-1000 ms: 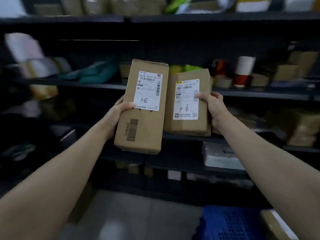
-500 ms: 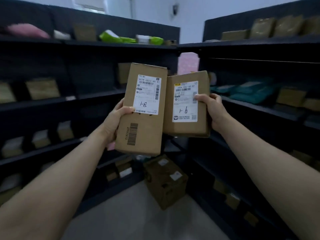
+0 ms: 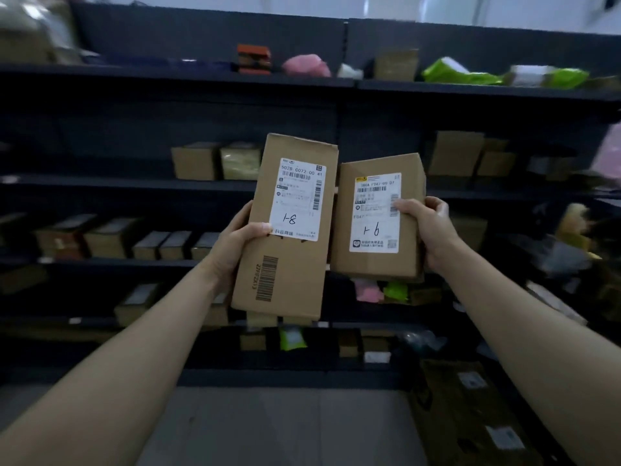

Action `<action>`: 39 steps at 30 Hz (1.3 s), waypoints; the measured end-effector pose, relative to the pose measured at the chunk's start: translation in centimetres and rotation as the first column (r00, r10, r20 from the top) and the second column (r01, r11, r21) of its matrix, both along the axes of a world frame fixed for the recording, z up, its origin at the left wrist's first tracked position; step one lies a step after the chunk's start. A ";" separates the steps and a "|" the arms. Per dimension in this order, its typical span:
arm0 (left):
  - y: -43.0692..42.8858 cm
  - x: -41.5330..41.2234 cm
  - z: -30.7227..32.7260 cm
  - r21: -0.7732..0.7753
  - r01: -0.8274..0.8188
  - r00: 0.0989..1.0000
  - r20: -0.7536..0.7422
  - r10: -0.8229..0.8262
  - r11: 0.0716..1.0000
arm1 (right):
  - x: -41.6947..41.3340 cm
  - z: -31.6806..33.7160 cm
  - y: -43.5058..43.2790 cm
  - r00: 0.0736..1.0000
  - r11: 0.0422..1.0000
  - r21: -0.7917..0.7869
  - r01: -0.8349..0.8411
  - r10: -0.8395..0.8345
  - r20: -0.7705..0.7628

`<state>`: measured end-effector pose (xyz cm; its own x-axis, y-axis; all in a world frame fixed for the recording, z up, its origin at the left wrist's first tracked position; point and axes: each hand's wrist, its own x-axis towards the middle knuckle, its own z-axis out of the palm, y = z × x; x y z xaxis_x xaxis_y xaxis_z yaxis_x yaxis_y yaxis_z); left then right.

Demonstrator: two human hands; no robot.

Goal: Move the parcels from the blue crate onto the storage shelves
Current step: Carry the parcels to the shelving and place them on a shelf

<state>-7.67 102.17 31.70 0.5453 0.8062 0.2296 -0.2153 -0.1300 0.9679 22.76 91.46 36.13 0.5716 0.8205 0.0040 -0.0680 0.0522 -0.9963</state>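
Head view: I face dark shelves (image 3: 127, 183) stocked with boxes and bags. The blue crate is out of frame.
Left hand (image 3: 235, 243): it grips the left edge of the tall parcel (image 3: 289, 280), with the thumb pressed on the front by the label marked 8-1.
Right hand (image 3: 426, 227): its fingers (image 3: 406, 206) are curled round the right edge of the short parcel (image 3: 376, 264), one of them lying across the label.
Parcels: both are upright in the air in front of the shelves, labels toward me, side by side. I cannot tell whether their near edges touch. Neither is on a shelf yet.
Stage: I judge this as carrying and choosing slots, with both parcels left to place.
Slip risk: each parcel hangs from one hand on one edge. Reaching out with the tall one could let it pivot or slide from my grip.
Knock risk: the shelves look crowded. Pushing a parcel in carelessly could shove a neighbour over the front edge.
Trip risk: a large box (image 3: 470, 415) lies on the floor at lower right, easy to miss while I read labels.
Sorting risk: the handwritten marks differ, so swapping slots is possible.
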 end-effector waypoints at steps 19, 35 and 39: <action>13.3 -11.0 -1.0 -0.098 -0.490 0.868 0.031 0.495 0.866 | -7.8 0.7 26.9 0.901 0.903 0.006 -0.431 0.430 0.051; 23.2 -29.9 -3.5 -0.176 -0.648 0.757 -0.043 0.652 0.741 | -26.1 -1.9 40.5 0.863 0.862 -0.048 -0.504 0.505 0.006; 25.4 -34.2 -2.9 -0.177 -0.644 0.760 -0.035 0.649 0.744 | -31.5 -2.5 43.3 0.853 0.852 -0.046 -0.522 0.522 -0.011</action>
<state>-41.92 127.52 28.79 -0.1249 0.9901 0.0638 -0.1663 -0.0843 0.9825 -8.70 134.74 33.62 0.0596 0.9974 -0.0398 -0.0707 -0.0355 -0.9969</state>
